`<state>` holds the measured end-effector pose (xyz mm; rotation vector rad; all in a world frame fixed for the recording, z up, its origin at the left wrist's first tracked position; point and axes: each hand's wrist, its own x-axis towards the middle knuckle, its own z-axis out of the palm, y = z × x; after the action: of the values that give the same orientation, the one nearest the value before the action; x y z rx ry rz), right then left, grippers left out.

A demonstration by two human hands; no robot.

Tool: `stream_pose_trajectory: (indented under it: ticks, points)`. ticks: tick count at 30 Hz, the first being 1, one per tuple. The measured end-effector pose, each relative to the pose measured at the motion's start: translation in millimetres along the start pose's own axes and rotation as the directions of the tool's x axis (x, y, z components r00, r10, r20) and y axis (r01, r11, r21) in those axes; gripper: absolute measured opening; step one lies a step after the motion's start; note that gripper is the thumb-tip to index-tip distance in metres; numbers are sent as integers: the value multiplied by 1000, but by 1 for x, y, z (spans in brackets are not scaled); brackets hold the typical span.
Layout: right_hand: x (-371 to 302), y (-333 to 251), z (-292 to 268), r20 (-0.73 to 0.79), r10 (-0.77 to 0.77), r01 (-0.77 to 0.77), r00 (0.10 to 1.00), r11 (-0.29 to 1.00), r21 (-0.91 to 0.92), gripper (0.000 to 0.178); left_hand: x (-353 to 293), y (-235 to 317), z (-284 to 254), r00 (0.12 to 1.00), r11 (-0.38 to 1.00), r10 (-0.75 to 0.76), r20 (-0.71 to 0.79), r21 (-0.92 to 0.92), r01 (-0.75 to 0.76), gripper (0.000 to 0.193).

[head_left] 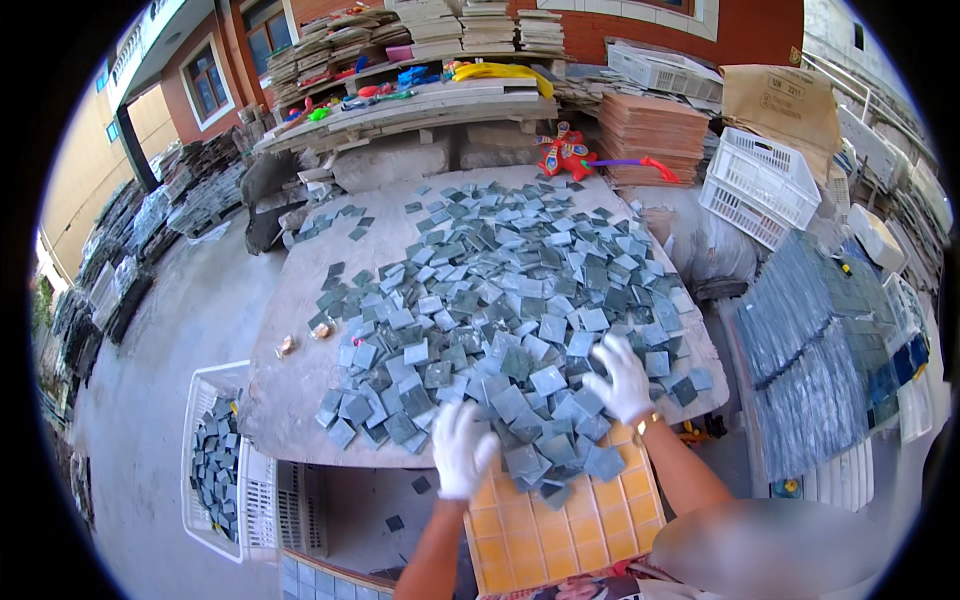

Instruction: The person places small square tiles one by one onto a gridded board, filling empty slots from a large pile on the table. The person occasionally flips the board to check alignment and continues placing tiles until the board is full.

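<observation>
Grey-green square stone tiles [512, 402] lie in a broad loose pile on the table [300, 420]. Several spill over its near edge onto a yellow gridded tray [560, 535]. My left hand [462, 450], in a white glove, is at the pile's near left edge, by the tray's upper left corner. Its fingers are apart and grip no tile. My right hand [620, 380], also gloved, reaches over the pile's right side with spread fingers, touching or just above the tiles. A gold-coloured band [647, 422] circles my right wrist.
A white crate [262, 500] of tiles stands low at the left. Plastic-wrapped tile stacks [800, 350] sit at the right, below white crates [760, 185]. A red toy [566, 153] and reddish sheets [650, 140] are at the back. Stone slabs [430, 30] rise behind.
</observation>
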<state>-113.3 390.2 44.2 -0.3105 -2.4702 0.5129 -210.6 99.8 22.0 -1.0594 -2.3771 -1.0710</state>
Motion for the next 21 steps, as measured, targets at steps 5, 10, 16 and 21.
stream_pose_trajectory:
  ticks: [5, 10, 16, 21]
  points:
    - [5, 8, 44, 275, 98, -65, 956, 990, -127, 55, 50, -5, 56, 931, 936, -160, 329, 350, 37, 64]
    - [-39, -32, 23, 308, -231, 202, 923, 972, 123, 51, 2, 0, 34, 942, 995, 89, 323, -67, -71, 59]
    - [-105, -77, -30, 370, -234, 130, 899, 950, 285, 65, -65, 44, 0, 915, 960, 139, 379, -279, -30, 79]
    - [-89, -31, 15, 267, -279, 302, 922, 952, -47, 56, -24, 58, 19, 875, 920, -21, 483, 352, -172, 62]
